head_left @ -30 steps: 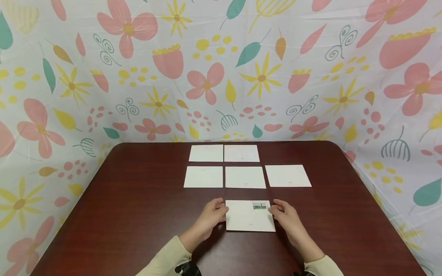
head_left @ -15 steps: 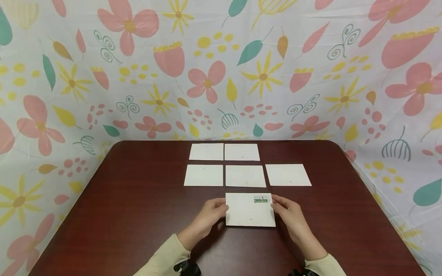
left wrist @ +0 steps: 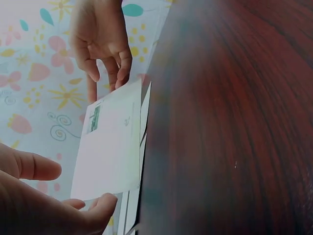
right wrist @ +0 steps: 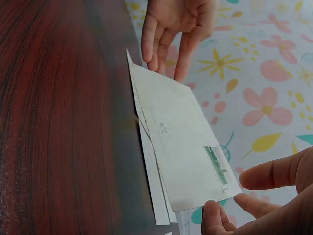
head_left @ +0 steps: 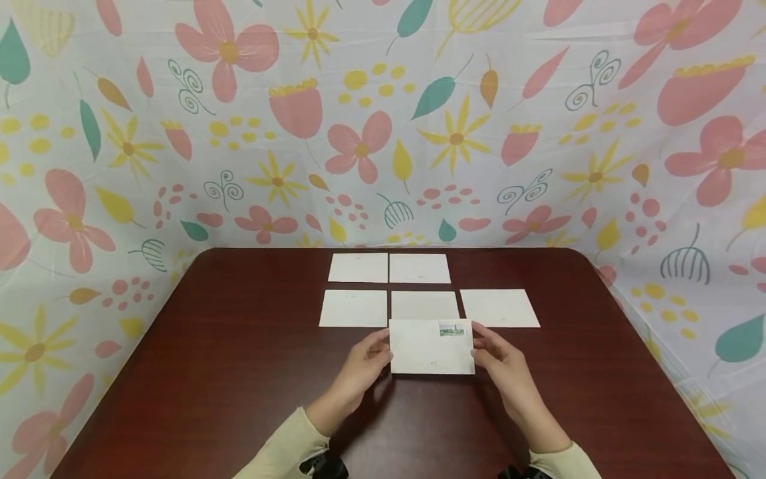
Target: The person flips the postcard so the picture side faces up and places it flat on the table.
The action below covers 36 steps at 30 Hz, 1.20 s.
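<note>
A white postcard (head_left: 432, 349) with a small green landscape stamp in its upper right corner is held up between both hands in the head view. My left hand (head_left: 358, 372) grips its left edge. At the opposite edge, my right hand (head_left: 509, 376) holds it by the fingertips and thumb. The postcard (left wrist: 105, 147) tilts above the tabletop in the left wrist view. Its stamp lies near my right hand (right wrist: 266, 200) in the right wrist view. The postcard's top covers the lower part of a white card (head_left: 425, 304) behind it.
Two white cards lie side by side at the back of the dark wooden table (head_left: 251, 359), including a left one (head_left: 358, 268). A nearer row includes a left card (head_left: 353, 309) and a right card (head_left: 501, 308). Flower-printed cloth (head_left: 359, 80) hangs behind the table.
Both hands have moved away from me, bringing the postcard up and forward until it overlaps the middle card of the nearer row. The cards on the table have stayed put.
</note>
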Tool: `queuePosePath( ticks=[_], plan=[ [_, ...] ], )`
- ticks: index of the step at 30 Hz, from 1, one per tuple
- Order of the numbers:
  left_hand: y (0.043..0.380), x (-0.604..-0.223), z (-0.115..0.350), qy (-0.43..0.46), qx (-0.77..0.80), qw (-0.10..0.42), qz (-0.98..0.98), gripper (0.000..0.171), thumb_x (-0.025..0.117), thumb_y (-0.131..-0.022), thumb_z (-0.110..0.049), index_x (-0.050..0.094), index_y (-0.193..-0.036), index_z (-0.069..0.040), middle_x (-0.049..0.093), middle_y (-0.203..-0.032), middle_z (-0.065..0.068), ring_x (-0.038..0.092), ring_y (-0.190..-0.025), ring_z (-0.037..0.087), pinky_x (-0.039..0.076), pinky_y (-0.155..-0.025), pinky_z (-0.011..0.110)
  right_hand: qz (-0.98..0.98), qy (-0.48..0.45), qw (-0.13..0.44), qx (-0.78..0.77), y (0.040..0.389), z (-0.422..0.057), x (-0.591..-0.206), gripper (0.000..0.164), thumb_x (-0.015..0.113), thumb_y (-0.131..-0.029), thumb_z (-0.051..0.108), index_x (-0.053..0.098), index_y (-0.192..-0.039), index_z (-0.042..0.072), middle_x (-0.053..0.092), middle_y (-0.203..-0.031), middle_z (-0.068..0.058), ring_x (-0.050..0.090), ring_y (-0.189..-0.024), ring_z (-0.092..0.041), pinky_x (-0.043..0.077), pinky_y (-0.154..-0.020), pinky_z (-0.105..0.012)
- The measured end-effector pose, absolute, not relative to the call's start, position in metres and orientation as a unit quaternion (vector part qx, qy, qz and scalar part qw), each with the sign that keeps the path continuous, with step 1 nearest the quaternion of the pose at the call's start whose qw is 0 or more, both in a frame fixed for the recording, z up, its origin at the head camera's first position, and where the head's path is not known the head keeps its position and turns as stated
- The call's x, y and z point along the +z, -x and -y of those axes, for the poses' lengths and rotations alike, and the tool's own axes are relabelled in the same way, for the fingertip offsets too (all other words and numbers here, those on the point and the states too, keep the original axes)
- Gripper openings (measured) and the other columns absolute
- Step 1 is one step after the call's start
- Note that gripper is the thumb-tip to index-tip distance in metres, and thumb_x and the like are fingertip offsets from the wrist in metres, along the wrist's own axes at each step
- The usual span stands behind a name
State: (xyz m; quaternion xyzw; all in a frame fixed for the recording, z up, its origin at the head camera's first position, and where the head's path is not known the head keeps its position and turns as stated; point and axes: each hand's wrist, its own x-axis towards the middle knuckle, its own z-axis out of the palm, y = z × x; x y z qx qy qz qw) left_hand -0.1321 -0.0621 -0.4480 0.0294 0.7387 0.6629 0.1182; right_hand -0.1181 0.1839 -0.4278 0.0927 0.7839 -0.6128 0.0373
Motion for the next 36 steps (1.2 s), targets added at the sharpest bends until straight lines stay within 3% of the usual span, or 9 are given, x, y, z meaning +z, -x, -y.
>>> queuePosePath(
  ticks=[10,15,18,22,24,28,31,36],
  plan=[
    [0.1343,-0.4429,0.0611,-0.023,0.711,0.097,-0.696,0.040,0.047,-0.099,-0.011,0.044,-0.136,0.005,0.050,-0.125,0.025,0.048,-0.117,0.037,0.037,-0.102,0.052,-0.758,-0.071,0.023,-0.647,0.1202,-0.1841,-0.4272,0.046,0.051,-0.098,0.005,0.045,-0.143,0.008,0.052,-0.132,-0.021,0.057,-0.114,-0.012,0.042,-0.087,-0.013],
    [0.1344,-0.4418,0.0607,-0.028,0.748,0.090,-0.657,0.038,0.039,-0.103,-0.016,0.041,-0.128,0.014,0.044,-0.133,0.031,0.042,-0.127,0.043,0.030,-0.110,0.050,-0.732,-0.065,0.003,-0.678,0.1199,-0.1834,-0.4294,0.039,0.050,-0.099,0.005,0.049,-0.138,0.001,0.053,-0.131,-0.021,0.059,-0.113,-0.010,0.047,-0.091,-0.020],
    [0.1333,-0.4415,0.0600,-0.020,0.762,0.085,-0.641,0.038,0.037,-0.104,-0.017,0.043,-0.122,0.016,0.044,-0.133,0.032,0.041,-0.128,0.045,0.031,-0.110,0.050,-0.711,-0.068,-0.006,-0.700,0.1190,-0.1835,-0.4305,0.037,0.049,-0.100,0.009,0.050,-0.134,-0.006,0.058,-0.126,-0.012,0.060,-0.111,-0.009,0.047,-0.094,-0.024],
    [0.1342,-0.4426,0.0590,-0.002,0.772,0.075,-0.631,0.034,0.038,-0.103,-0.013,0.050,-0.118,0.015,0.050,-0.127,0.030,0.046,-0.124,0.042,0.034,-0.108,0.048,-0.695,-0.076,-0.014,-0.715,0.1187,-0.1844,-0.4311,0.040,0.050,-0.101,0.017,0.050,-0.131,-0.011,0.062,-0.118,0.001,0.060,-0.107,-0.002,0.047,-0.094,-0.022],
    [0.1353,-0.4437,0.0592,0.001,0.773,0.070,-0.630,0.032,0.040,-0.102,-0.011,0.051,-0.116,0.016,0.053,-0.124,0.028,0.049,-0.122,0.040,0.036,-0.107,0.048,-0.696,-0.083,-0.022,-0.713,0.1188,-0.1848,-0.4315,0.042,0.053,-0.100,0.019,0.051,-0.130,-0.011,0.064,-0.116,0.002,0.061,-0.103,0.000,0.047,-0.093,-0.022],
    [0.1381,-0.4463,0.0600,0.004,0.776,0.062,-0.627,0.030,0.047,-0.100,-0.008,0.053,-0.115,0.017,0.061,-0.110,0.017,0.060,-0.104,0.026,0.042,-0.102,0.045,-0.705,-0.096,-0.040,-0.702,0.1189,-0.1860,-0.4341,0.043,0.058,-0.097,0.020,0.055,-0.126,-0.012,0.068,-0.108,0.006,0.064,-0.097,0.001,0.049,-0.090,-0.021],
    [0.1401,-0.4482,0.0603,0.007,0.778,0.058,-0.625,0.028,0.053,-0.097,-0.005,0.054,-0.114,0.017,0.063,-0.100,0.008,0.061,-0.092,0.015,0.046,-0.097,0.042,-0.711,-0.105,-0.047,-0.694,0.1191,-0.1869,-0.4351,0.043,0.060,-0.096,0.021,0.057,-0.124,-0.011,0.069,-0.102,0.010,0.064,-0.097,0.000,0.050,-0.089,-0.022],
    [0.1417,-0.4480,0.0602,0.013,0.770,0.056,-0.635,0.032,0.060,-0.089,0.001,0.055,-0.116,0.016,0.064,-0.103,0.016,0.061,-0.088,0.013,0.051,-0.088,0.032,-0.739,-0.127,-0.034,-0.661,0.1193,-0.1877,-0.4338,0.040,0.062,-0.095,0.023,0.061,-0.125,-0.004,0.068,-0.107,0.007,0.060,-0.098,0.000,0.048,-0.088,-0.020]
  ],
)
